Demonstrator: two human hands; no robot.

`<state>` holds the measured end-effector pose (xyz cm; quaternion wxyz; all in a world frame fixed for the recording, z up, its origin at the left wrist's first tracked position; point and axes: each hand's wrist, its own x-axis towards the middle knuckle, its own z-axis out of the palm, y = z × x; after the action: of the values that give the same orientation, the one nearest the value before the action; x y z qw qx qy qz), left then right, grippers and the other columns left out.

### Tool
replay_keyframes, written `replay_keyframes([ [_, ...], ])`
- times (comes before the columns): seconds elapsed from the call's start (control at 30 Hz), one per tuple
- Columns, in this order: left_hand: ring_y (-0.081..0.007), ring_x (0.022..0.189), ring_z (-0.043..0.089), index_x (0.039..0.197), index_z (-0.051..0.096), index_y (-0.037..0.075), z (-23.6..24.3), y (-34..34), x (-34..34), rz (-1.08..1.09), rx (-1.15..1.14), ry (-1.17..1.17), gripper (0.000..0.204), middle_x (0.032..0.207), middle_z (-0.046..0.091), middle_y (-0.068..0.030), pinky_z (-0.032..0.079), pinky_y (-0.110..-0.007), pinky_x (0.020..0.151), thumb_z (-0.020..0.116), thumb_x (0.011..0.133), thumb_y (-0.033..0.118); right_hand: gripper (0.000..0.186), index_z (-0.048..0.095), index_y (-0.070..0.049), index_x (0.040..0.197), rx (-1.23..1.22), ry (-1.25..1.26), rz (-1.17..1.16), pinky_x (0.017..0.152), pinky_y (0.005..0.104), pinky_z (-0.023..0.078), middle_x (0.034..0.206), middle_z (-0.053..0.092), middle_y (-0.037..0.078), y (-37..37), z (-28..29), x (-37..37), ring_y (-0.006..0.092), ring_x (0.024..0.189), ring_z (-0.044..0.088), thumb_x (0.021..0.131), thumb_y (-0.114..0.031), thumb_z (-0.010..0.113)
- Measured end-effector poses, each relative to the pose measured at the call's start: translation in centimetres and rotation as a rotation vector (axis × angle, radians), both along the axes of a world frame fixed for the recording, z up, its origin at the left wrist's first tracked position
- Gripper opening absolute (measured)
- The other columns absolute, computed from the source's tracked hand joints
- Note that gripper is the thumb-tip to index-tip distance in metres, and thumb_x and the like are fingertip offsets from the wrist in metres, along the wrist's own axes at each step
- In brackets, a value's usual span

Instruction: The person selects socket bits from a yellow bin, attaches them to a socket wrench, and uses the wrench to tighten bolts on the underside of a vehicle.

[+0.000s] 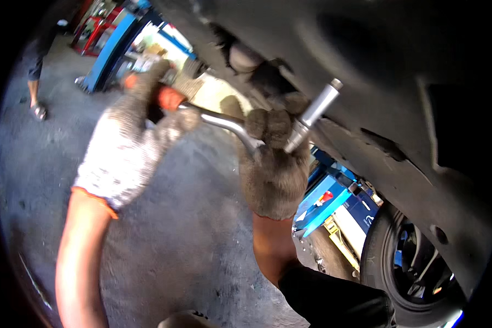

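Observation:
Between my two hands is a socket wrench (pixel 218 118) with an orange handle and a bent steel shaft. My left hand (pixel 127 145), in a pale knitted glove with an orange cuff, is around the orange handle; motion blurs its fingers. My right hand (pixel 276 172), in a dirty grey-brown glove, is closed around the other end of the shaft. From that fist a bright steel socket extension (pixel 318 109) sticks up and right, near the dark underside of a vehicle (pixel 377 76). The joint of shaft and extension is hidden in my right glove.
The vehicle's underside slopes across the upper right, with a wheel (pixel 385 268) at lower right. Blue lift parts (pixel 112 52) stand at upper left, and another blue structure (pixel 328 205) behind my right wrist. A person's leg (pixel 34 90) shows at far left on the grey floor (pixel 186 235).

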<state>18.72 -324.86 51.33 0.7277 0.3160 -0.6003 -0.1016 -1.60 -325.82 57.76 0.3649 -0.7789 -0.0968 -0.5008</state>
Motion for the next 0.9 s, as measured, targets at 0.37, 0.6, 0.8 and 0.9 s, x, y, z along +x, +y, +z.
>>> replay_keyframes([
  [0.37,-0.0049,0.05,0.048,0.134,0.058,-0.001,0.5,-1.4,1.4,-0.223,0.09,0.461,0.063,0.098,0.067,-0.0107,0.038,-0.021,0.042,0.078,0.087,0.037,0.07,0.051,-0.006,0.139,0.155,-0.021,-0.029,0.113,0.049,0.042,0.094,0.06,0.0,1.0,3.1,1.1,0.0205,0.099,0.061,0.075,0.014,0.067],
  [0.6,-0.0047,0.046,0.046,0.138,0.057,0.003,1.3,-0.4,4.2,-0.192,0.055,0.455,0.059,0.09,0.067,-0.007,0.035,-0.021,0.039,0.074,0.091,0.033,0.069,0.051,-0.006,0.14,0.174,-0.004,0.136,0.111,0.0474,0.046,0.092,0.064,0.001,2.2,4.6,3.9,0.023,0.101,0.066,0.074,0.01,0.067],
  [0.8,-0.0059,0.046,0.048,0.14,0.055,0.001,2.0,2.4,3.1,-0.231,0.163,0.404,0.061,0.092,0.069,-0.0112,0.035,-0.021,0.04,0.072,0.091,0.034,0.059,0.055,-0.008,0.132,0.295,-0.042,0.064,0.111,0.0511,0.047,0.093,0.065,0.0,2.9,5.2,2.1,0.0219,0.097,0.066,0.077,0.008,0.068],
  [0.9,-0.0064,0.046,0.05,0.14,0.055,0.0,2.5,3.2,3.9,-0.203,0.153,0.391,0.062,0.093,0.071,-0.013,0.036,-0.021,0.04,0.071,0.091,0.035,0.056,0.056,-0.008,0.13,0.264,-0.041,0.112,0.112,0.0514,0.046,0.093,0.067,0.0,2.9,5.3,2.8,0.0225,0.096,0.067,0.079,0.005,0.072],
])
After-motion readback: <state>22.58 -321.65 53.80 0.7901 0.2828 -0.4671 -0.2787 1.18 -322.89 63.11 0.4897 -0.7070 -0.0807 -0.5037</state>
